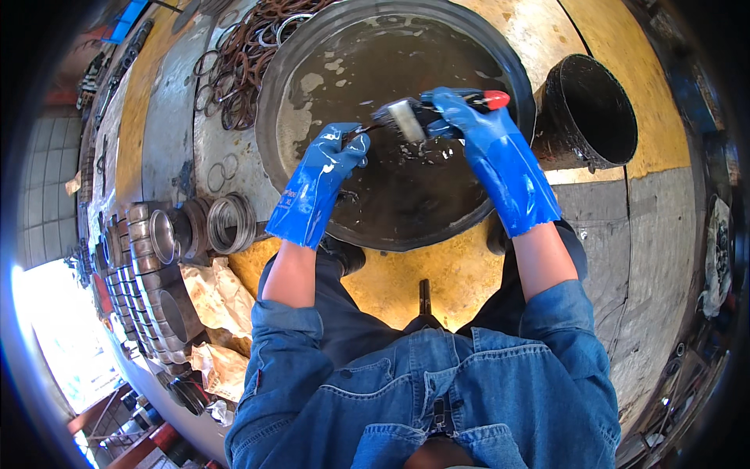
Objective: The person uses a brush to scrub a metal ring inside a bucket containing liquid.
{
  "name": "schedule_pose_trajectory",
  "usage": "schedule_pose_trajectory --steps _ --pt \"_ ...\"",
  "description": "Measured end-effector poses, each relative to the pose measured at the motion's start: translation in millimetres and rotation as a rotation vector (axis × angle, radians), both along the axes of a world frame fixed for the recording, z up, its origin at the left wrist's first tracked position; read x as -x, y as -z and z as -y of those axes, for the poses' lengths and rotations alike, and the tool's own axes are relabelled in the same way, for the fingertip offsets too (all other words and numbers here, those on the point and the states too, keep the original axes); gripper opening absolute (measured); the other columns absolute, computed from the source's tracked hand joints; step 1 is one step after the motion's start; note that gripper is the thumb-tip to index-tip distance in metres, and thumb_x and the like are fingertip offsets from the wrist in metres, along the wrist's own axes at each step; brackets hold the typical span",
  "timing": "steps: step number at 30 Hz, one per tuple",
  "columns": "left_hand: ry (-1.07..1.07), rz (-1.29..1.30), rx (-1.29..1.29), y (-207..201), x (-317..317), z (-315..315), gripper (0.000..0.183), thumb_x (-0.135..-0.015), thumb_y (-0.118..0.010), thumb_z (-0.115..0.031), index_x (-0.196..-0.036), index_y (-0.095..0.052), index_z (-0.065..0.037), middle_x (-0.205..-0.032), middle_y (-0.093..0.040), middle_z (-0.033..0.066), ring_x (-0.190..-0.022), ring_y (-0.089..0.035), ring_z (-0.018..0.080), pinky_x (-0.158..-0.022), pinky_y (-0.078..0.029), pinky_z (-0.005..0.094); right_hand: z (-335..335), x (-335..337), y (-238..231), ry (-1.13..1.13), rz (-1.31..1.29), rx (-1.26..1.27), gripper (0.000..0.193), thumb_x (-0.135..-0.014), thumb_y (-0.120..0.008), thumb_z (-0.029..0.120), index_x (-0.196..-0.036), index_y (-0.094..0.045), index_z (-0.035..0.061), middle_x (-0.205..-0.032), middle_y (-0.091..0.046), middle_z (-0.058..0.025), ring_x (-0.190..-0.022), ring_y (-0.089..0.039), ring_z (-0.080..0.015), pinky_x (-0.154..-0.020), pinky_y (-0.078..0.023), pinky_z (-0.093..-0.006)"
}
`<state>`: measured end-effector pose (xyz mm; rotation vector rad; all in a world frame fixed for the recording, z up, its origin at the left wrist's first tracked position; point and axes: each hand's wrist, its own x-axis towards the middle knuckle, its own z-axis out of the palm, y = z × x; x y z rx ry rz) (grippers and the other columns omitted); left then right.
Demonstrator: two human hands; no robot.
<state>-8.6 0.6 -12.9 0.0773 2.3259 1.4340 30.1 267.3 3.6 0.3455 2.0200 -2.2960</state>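
Both my hands wear blue rubber gloves and are over a wide round basin of murky dark liquid. My left hand is closed, with thumb and fingers pinching a thin dark piece, perhaps a ring; most of it is hidden by the glove and blurred. A brush with pale bristles and a dark handle ending in red is gripped in my right hand. Its bristles point toward the left hand and come close to the thin piece; whether they touch, I cannot tell.
Beyond the basin's left rim lies a heap of rusty rings. A black bucket stands tilted at the right. Stacked metal cylinders, a bundle of thin rings and crumpled brown paper are at the left. My legs flank the basin's near side.
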Motion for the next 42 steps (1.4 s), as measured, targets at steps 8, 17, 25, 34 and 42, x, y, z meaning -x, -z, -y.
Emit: schedule_pose_trajectory --steps 8,17,25,34,42 --pt "-0.067 0.073 -0.241 -7.5 -5.9 -4.6 0.035 -0.092 -0.073 -0.014 -0.125 -0.065 -0.004 -0.088 -0.070 0.0030 -0.068 -0.063 0.0087 -0.051 -0.044 0.0197 17.9 4.9 4.5 0.057 0.011 0.324 0.027 -0.092 -0.077 0.024 -0.102 -0.074 -0.0001 -0.092 -0.074 -0.0073 -0.075 -0.067 -0.0133 -0.064 -0.053 -0.0268" --pt "-0.323 0.350 -0.619 3.0 9.2 28.9 0.040 -0.097 -0.064 -0.022 -0.135 -0.057 -0.011 -0.078 -0.054 -0.0045 -0.052 -0.039 0.0050 -0.046 -0.030 0.0234 7.0 -18.0 62.5 0.145 0.215 0.130 0.033 -0.093 -0.072 0.036 -0.104 -0.074 0.0048 -0.094 -0.072 -0.0045 -0.074 -0.064 -0.0127 -0.070 -0.051 -0.0299" --pt "-0.480 0.525 -0.500 0.0 2.7 12.6 0.040 -0.102 -0.061 -0.037 -0.133 -0.061 -0.011 -0.073 -0.053 -0.0057 -0.050 -0.037 0.0048 -0.048 -0.030 0.0232 25.9 -4.0 29.3 -0.070 -0.082 -0.373 0.031 -0.089 -0.073 0.028 -0.110 -0.073 0.0060 -0.097 -0.074 -0.0145 -0.088 -0.071 -0.0195 -0.086 -0.056 -0.0311" --pt "-0.492 0.550 -0.489 -6.7 -5.3 -5.0 0.042 -0.103 -0.059 -0.040 -0.133 -0.061 -0.010 -0.070 -0.051 -0.0058 -0.049 -0.036 0.0051 -0.048 -0.029 0.0237 53.0 3.3 30.8 0.080 -0.145 -0.292 0.029 -0.091 -0.071 0.032 -0.104 -0.076 0.0068 -0.090 -0.076 -0.0124 -0.083 -0.073 -0.0216 -0.080 -0.057 -0.0339" --pt "-0.491 0.510 -0.525 -14.5 -8.4 -1.4 0.044 -0.104 -0.058 -0.042 -0.133 -0.061 -0.010 -0.068 -0.050 -0.0058 -0.047 -0.035 0.0054 -0.048 -0.029 0.0241 29.7 8.0 40.5 0.035 -0.051 -0.344 0.031 -0.091 -0.071 0.031 -0.106 -0.075 0.0042 -0.090 -0.076 -0.0113 -0.081 -0.072 -0.0189 -0.079 -0.057 -0.0329"
